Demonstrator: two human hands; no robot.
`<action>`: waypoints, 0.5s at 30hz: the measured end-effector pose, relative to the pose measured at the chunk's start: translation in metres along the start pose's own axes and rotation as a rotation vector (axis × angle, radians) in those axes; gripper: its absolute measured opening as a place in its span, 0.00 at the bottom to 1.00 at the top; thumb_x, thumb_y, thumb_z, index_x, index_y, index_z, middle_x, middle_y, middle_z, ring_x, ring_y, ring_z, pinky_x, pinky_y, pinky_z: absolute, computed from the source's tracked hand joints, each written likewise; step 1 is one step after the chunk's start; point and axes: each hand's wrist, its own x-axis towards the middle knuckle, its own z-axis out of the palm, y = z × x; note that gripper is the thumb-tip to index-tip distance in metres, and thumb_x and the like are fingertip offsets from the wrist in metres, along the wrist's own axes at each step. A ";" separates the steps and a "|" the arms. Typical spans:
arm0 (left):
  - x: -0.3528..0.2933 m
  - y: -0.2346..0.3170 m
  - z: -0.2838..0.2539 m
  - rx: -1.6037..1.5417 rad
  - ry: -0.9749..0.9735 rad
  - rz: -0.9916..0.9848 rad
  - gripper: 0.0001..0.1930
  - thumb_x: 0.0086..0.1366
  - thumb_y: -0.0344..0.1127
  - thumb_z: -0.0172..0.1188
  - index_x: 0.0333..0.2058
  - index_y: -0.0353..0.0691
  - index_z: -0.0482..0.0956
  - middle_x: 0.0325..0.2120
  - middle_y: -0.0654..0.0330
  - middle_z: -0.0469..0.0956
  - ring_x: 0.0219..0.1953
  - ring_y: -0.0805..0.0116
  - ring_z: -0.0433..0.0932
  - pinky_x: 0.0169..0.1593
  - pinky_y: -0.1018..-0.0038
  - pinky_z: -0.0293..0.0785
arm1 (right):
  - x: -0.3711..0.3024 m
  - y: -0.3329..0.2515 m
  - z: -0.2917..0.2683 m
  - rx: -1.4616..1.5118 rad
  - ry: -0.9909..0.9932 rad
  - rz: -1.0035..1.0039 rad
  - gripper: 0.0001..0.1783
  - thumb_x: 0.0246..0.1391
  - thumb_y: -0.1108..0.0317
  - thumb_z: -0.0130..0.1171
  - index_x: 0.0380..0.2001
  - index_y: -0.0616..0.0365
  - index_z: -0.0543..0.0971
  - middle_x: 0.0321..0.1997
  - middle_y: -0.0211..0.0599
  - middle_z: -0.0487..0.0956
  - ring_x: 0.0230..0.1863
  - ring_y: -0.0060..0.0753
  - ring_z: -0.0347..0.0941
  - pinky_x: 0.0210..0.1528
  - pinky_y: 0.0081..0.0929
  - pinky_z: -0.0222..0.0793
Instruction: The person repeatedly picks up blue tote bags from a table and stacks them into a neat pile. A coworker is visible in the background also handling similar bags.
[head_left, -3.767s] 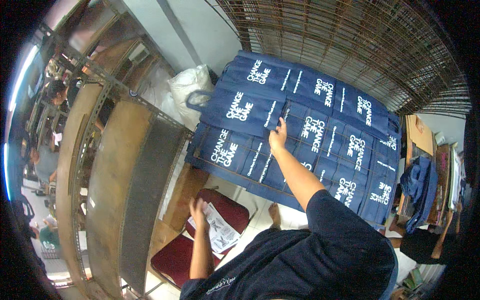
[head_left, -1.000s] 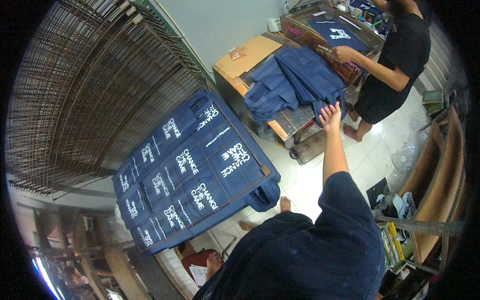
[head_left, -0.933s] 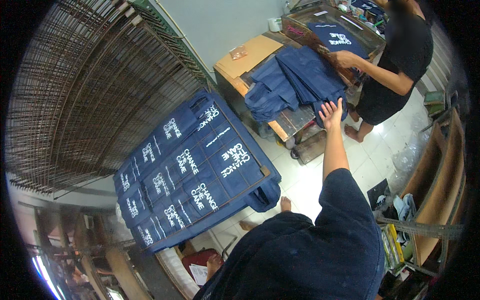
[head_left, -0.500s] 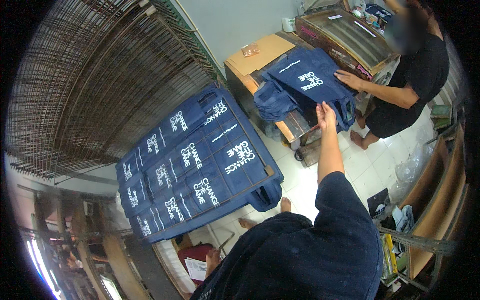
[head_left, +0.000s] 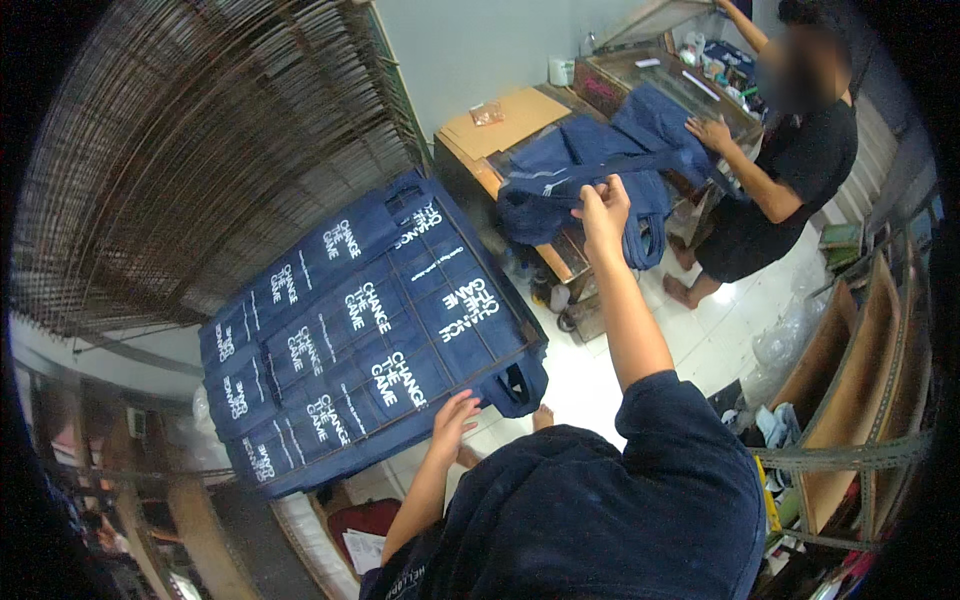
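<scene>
My right hand reaches forward and pinches the edge of a navy fabric bag; the bag's cloth is lifted and folded, with its white print mostly hidden. Under it lie more navy bags with handle loops hanging over the table's edge. My left hand is raised by the near edge of a wire drying rack, fingers stretched out and holding nothing. Across that rack lie several navy bags with white lettering, and one bag's handle hangs off its right corner.
A co-worker in black stands at the far right, one hand by the bags and the other on a raised frame. Brown cardboard lies on the table. Many raised wire racks fill the left. Curved wooden shelves stand at right.
My right hand has drawn the bag toward me, folding it over. My left hand has risen from low down to the rack's edge. The co-worker's far arm now lifts the frame.
</scene>
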 end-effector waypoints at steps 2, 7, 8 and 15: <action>0.010 0.003 -0.003 -0.167 -0.095 -0.084 0.28 0.61 0.53 0.48 0.53 0.39 0.62 0.47 0.55 0.69 0.47 0.64 0.69 0.47 0.68 0.65 | -0.027 -0.032 0.015 0.039 -0.100 -0.040 0.07 0.43 0.76 0.50 0.29 0.60 0.68 0.24 0.26 0.65 0.24 0.18 0.63 0.23 0.20 0.70; 0.011 0.030 -0.022 -0.687 -0.411 -0.215 0.46 0.52 0.74 0.36 0.58 0.40 0.52 0.56 0.48 0.57 0.55 0.51 0.60 0.54 0.56 0.59 | -0.123 -0.111 0.043 0.033 -0.357 -0.044 0.03 0.39 0.77 0.49 0.21 0.60 0.66 0.20 0.26 0.64 0.22 0.17 0.61 0.24 0.17 0.66; 0.012 0.031 -0.029 -0.717 -0.458 -0.172 0.51 0.48 0.78 0.32 0.59 0.41 0.50 0.58 0.46 0.52 0.57 0.46 0.56 0.55 0.51 0.57 | -0.134 -0.113 0.043 -0.001 -0.414 -0.085 0.03 0.38 0.78 0.49 0.20 0.60 0.66 0.20 0.26 0.64 0.22 0.17 0.61 0.25 0.16 0.62; -0.056 0.056 -0.131 -1.237 -0.574 0.236 0.44 0.50 0.74 0.38 0.54 0.43 0.60 0.52 0.53 0.64 0.54 0.51 0.63 0.47 0.56 0.69 | -0.224 -0.133 0.064 -0.183 -0.684 -0.034 0.08 0.31 0.81 0.48 0.22 0.61 0.70 0.20 0.22 0.67 0.23 0.15 0.60 0.27 0.14 0.54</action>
